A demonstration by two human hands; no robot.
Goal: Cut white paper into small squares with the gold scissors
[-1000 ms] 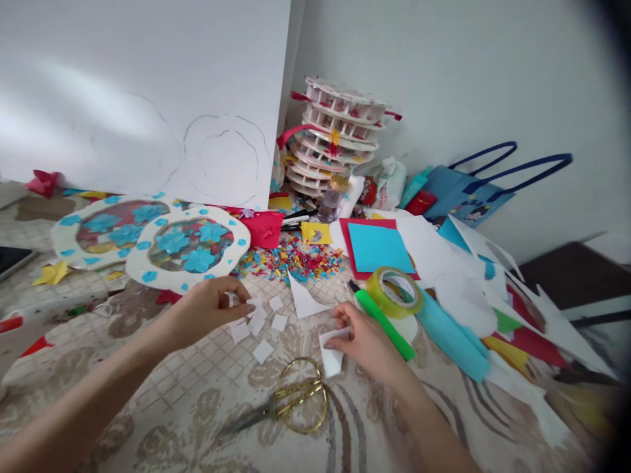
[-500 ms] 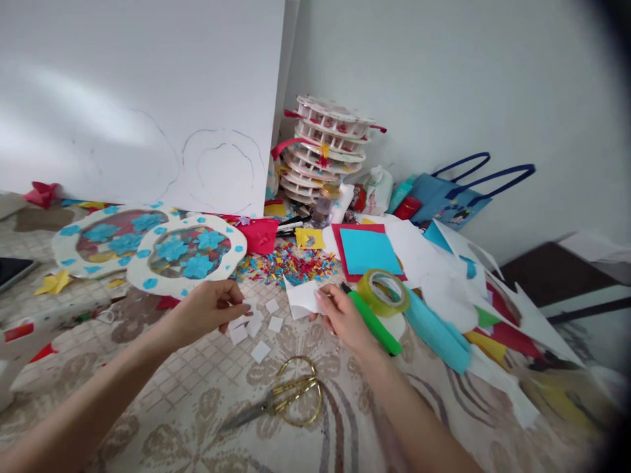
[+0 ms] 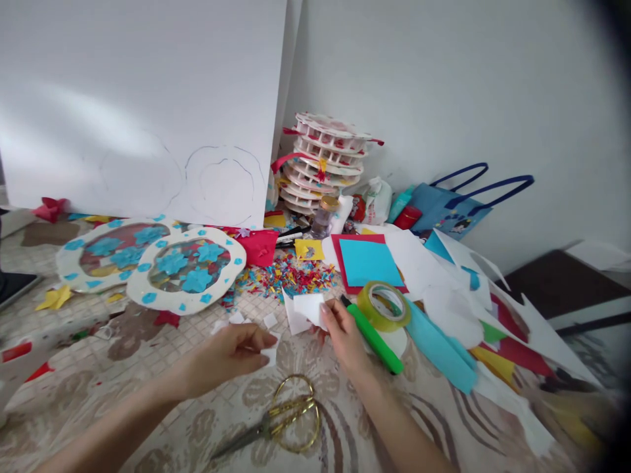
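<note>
My right hand (image 3: 342, 332) pinches a folded or stacked piece of white paper (image 3: 309, 307) above the table. At my left hand's fingertips is a small white paper square (image 3: 269, 355), gripped between thumb and fingers. Just beyond my left hand (image 3: 229, 355), another small white square (image 3: 270, 320) lies on the tablecloth, and more are partly hidden behind the fingers. Gold-handled scissors (image 3: 280, 427) rest on the cloth nearer to me, between my forearms.
Right of my right hand lie a green marker (image 3: 377, 338) and a tape roll (image 3: 383, 305). Blue and red paper (image 3: 369, 261) sits behind them, beside a heap of coloured paper bits (image 3: 296, 272). Flower-decorated white rings (image 3: 187, 270) lie left; a blue bag (image 3: 446, 207) stands back right.
My left hand has moved right and nearer, away from the group of small squares, with one square in its fingers. The right hand still holds the white paper. The camera view has shifted slightly.
</note>
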